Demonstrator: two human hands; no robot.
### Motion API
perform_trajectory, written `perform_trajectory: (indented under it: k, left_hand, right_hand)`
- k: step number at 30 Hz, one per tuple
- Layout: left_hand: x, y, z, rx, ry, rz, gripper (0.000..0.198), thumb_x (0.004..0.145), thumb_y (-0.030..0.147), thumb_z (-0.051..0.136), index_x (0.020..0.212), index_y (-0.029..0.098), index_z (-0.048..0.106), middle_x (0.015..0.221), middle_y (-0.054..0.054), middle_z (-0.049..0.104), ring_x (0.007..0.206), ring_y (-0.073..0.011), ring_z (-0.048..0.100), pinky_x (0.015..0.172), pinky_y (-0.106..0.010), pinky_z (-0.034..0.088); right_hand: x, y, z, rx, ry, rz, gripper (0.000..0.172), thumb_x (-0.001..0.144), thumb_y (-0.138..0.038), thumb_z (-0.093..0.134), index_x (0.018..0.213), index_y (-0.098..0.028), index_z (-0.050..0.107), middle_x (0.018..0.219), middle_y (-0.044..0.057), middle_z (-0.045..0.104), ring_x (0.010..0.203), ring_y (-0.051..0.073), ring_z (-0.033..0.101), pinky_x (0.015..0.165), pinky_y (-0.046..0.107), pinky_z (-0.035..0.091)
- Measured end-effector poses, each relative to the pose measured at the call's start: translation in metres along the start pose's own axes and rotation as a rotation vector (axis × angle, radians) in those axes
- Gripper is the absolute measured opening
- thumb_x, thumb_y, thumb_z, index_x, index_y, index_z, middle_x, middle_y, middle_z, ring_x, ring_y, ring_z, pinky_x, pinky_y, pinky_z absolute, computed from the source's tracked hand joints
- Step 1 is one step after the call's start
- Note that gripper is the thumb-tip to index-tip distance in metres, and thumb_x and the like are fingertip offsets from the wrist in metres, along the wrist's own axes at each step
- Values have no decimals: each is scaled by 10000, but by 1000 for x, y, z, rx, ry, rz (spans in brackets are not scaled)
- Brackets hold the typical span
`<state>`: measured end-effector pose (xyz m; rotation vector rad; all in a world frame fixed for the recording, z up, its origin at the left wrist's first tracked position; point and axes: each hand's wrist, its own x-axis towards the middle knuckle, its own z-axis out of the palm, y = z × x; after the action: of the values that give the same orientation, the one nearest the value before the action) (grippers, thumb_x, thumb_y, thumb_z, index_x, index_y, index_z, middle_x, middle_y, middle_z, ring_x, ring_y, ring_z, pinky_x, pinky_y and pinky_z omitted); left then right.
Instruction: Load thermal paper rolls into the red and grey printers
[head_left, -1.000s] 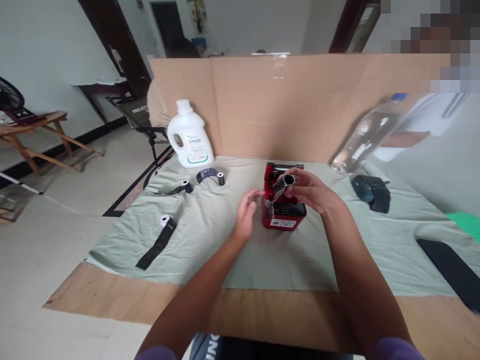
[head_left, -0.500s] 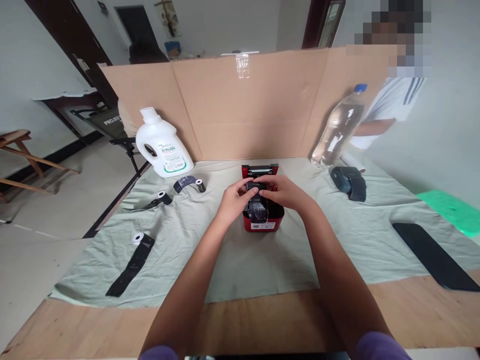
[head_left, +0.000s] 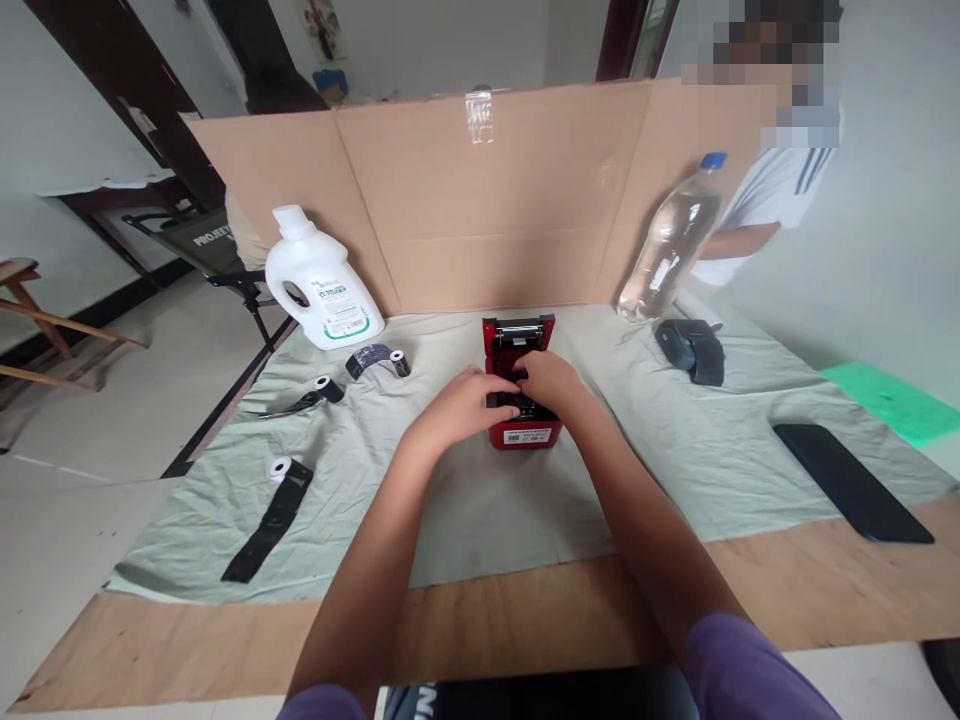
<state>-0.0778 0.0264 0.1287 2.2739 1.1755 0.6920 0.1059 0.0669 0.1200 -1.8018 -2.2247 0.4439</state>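
Note:
A small red and black printer (head_left: 525, 437) stands in the middle of the cloth, its lid (head_left: 519, 335) raised at the back and a white label on its front. My left hand (head_left: 469, 402) reaches over the printer's left side, thumb and fingers apart. From the right, my right hand (head_left: 551, 382) bends its fingers down into the opening, close to the left fingertips. Black material shows between the hands inside the printer. Whether it is the black roll or the housing is hard to make out, and the right fingertips are partly hidden.
Several black label rolls, one a roll with a long strip (head_left: 270, 525), lie to the left. A white detergent jug (head_left: 324, 285) and a water bottle (head_left: 671, 240) stand before the cardboard screen (head_left: 495, 200). A black device (head_left: 690, 350), a phone (head_left: 851, 482) and a person are at right.
The black roll that both hands held above the printer has gone down out of clear sight, and its strip no longer hangs over the front. My left fingers have spread; the view has shifted slightly.

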Motion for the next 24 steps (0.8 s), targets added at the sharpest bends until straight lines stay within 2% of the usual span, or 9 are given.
perform_trajectory:
  k: [2,4,5,7,9,11,15,21,24]
  left_hand:
    - [4,6,10,83,-22,4,223,891,321,643,1068,293,776,927,-46,712,940,-253,634,796,-336,506]
    - [8,9,15,196,-1,30,207,927,275,587,982,269,786,864,-49,705,897,-246,628,797,-348,487]
    - [10,10,16,253,19,53,213,936,257,572,955,261,784,859,-49,705,902,-245,620,811,-354,477]
    - [12,10,17,341,66,104,204,941,241,572,930,250,776,905,-49,710,933,-242,603,830,-359,460]
    - [12,9,16,381,105,146,184,941,242,583,933,249,767,954,-43,704,945,-236,588,824,-352,451]
    - [13,7,16,400,121,165,169,941,247,592,935,246,761,942,-39,697,932,-233,578,806,-349,444]
    - [14,7,17,442,122,184,171,951,262,592,929,236,759,910,-40,697,929,-238,568,792,-360,428]
    - [15,10,18,443,146,214,189,961,267,577,915,229,757,923,-45,699,958,-239,566,789,-365,416]
    - [16,12,21,432,154,202,191,957,261,574,910,227,756,935,-48,701,971,-243,569,816,-381,417]
  right_hand:
    - [-4,3,-11,84,-69,-26,129,812,-194,619,741,-198,727,776,70,708,768,234,638,674,317,427]
    - [-6,9,-23,203,-110,-22,255,859,-320,611,649,-192,681,666,46,660,681,208,606,635,307,411]
    - [-6,13,-28,253,-61,8,317,880,-389,594,643,-190,666,651,42,647,673,203,596,630,305,410]
    - [-2,22,-32,316,208,94,355,903,-476,557,732,-184,666,745,60,670,755,220,604,677,308,430]
    - [8,29,-26,376,507,134,314,914,-466,536,899,-177,657,945,91,695,914,244,604,786,324,451]
    - [17,35,-13,511,610,121,295,937,-432,478,1002,-181,619,1062,96,682,993,235,588,867,332,451]
    - [17,48,12,795,543,69,311,941,-443,386,944,-201,582,976,49,660,926,196,586,875,307,462]
    - [-22,68,33,832,489,-73,211,838,-410,510,884,-224,598,1117,50,568,1092,216,543,888,310,463]
    - [-30,68,47,960,474,-102,168,775,-349,591,896,-239,552,1072,28,574,1049,210,563,880,312,468]
